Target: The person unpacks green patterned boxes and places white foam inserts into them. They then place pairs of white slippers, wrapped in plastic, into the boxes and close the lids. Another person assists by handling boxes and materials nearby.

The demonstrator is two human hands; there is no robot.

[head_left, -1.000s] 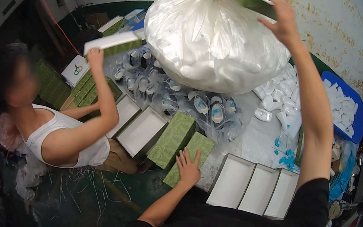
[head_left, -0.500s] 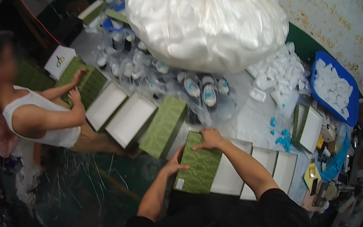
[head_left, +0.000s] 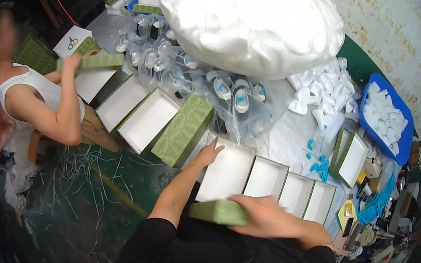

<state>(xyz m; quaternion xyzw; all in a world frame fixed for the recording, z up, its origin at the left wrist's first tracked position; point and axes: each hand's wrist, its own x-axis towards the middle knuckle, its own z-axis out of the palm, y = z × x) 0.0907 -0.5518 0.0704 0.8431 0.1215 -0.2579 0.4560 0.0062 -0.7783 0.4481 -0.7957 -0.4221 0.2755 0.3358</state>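
Note:
My right hand (head_left: pixel 261 215), slightly blurred, grips the green patterned lid (head_left: pixel 217 212) of a shoebox and holds it tilted near my body, over the box's near end. The lidless shoebox (head_left: pixel 227 169) shows its white inside. My left hand (head_left: pixel 208 154) holds that box at its far left edge, thumb at the rim. To the right stand more open boxes: one next to it (head_left: pixel 266 179), then another (head_left: pixel 296 193) and one at the end (head_left: pixel 320 203). A closed green shoebox (head_left: pixel 184 130) lies to the left of my left hand.
Shoes in clear plastic (head_left: pixel 150 60) lie on the table beneath a huge bag of white stuffing (head_left: pixel 251 23). White moulded inserts (head_left: pixel 321 88) and a blue tub (head_left: pixel 409 142) are at right. A co-worker (head_left: pixel 43 101) handles a green lid (head_left: pixel 98 61) by open boxes (head_left: pixel 148 120).
My right hand has lifted the green lid off the shoebox and drawn it toward me; its white inside is now exposed. The co-worker has also raised a lid.

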